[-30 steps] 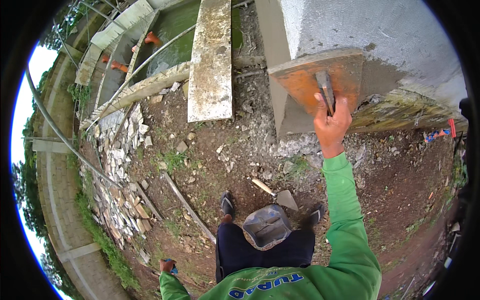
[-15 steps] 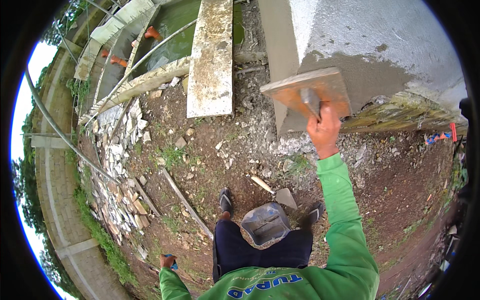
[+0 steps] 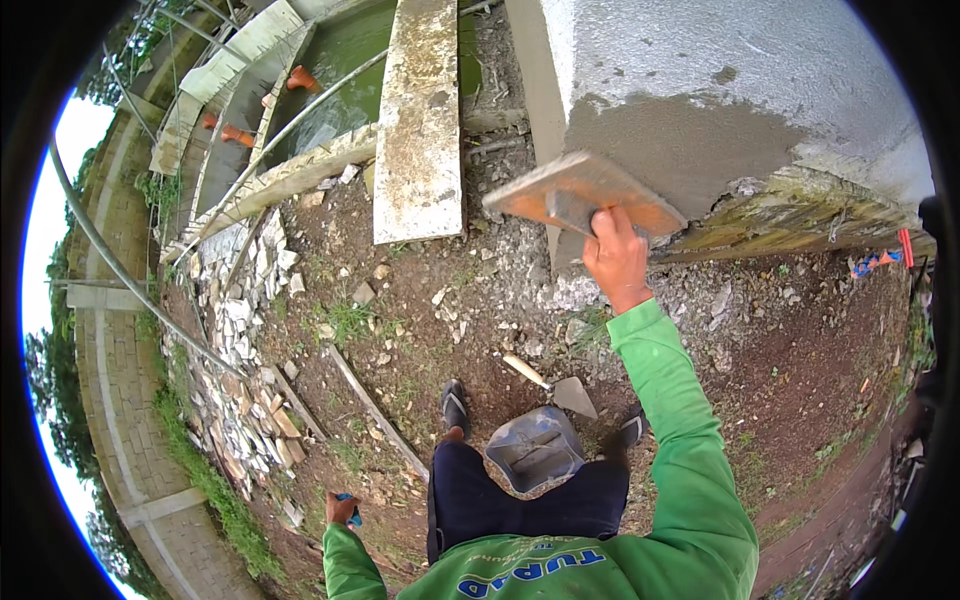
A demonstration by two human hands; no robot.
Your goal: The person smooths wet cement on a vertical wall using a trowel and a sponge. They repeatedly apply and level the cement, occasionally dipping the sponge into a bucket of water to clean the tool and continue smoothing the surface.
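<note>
My right hand (image 3: pixel 617 258) is wrapped round the handle of a wooden plastering float (image 3: pixel 642 207), held tilted at the lower corner of a block-shaped wall. A dark patch of wet mortar (image 3: pixel 690 135) covers the wall's lower part behind it. Whether the float's face touches the mortar is hidden. Low at my left side, my left hand (image 3: pixel 337 508) is closed on a small blue thing (image 3: pixel 352 514), too small to name. A pointing trowel (image 3: pixel 572 396) with a pale wooden handle lies on the ground, beside a grey plastic tub (image 3: pixel 535 455) between my feet.
A long, stained board (image 3: pixel 420 150) reaches from the ground over a basin of green water (image 3: pixel 350 95). Broken white tile pieces (image 3: pixel 240 310) are heaped at the left. Narrow wooden strips (image 3: pixel 375 410) lie near my left foot. A thin pipe (image 3: pixel 150 290) curves across the left side.
My right hand has brought the float left and slightly down, to the wall's corner, tilting it more. More of the wet mortar shows. My left hand stays low, still closed on the blue thing.
</note>
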